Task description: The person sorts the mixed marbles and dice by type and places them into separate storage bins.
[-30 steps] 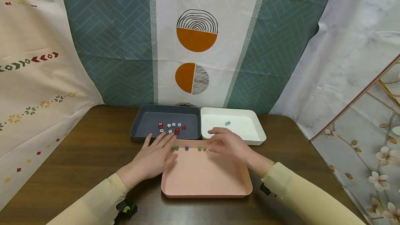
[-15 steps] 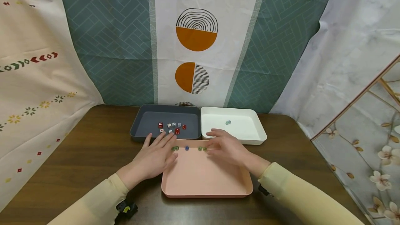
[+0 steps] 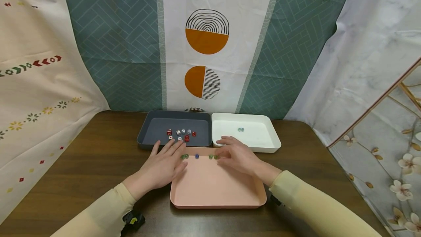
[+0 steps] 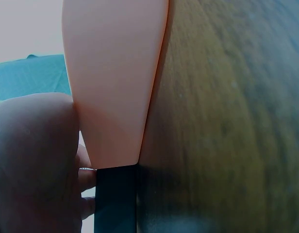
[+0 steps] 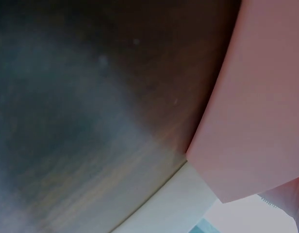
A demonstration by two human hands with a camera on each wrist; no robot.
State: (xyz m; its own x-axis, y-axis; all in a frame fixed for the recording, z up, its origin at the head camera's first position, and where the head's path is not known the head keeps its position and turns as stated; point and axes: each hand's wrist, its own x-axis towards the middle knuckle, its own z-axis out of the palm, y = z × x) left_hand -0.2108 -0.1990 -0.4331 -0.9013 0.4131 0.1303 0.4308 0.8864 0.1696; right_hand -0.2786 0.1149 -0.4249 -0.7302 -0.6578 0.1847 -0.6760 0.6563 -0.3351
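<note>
My left hand (image 3: 162, 167), fingers spread and straight, lies across the back left corner of the pink tray (image 3: 217, 189), its fingertips by the dark grey tray. My right hand (image 3: 239, 157) is over the pink tray's back right part, fingers loosely bent, with its tips beside a green die (image 3: 216, 157). Nothing shows in its grasp, though its palm side is hidden. Along the tray's back edge lie another green die (image 3: 211, 157), a blue die (image 3: 197, 156) and two green dice (image 3: 185, 156) near my left fingers. The wrist views show mostly tray sides and tabletop.
Behind on the left, the dark grey tray (image 3: 142, 138) holds several red and white dice (image 3: 183, 132). To its right, the white tray (image 3: 268, 134) holds two pale clear dice (image 3: 241, 129). All stand on a brown wooden table (image 3: 108, 149) before hanging cloths (image 3: 131, 46).
The two clear dice in the white tray have shifted slightly and now sit side by side. My right forearm has drawn slightly inward and lower; the left hand stays put.
</note>
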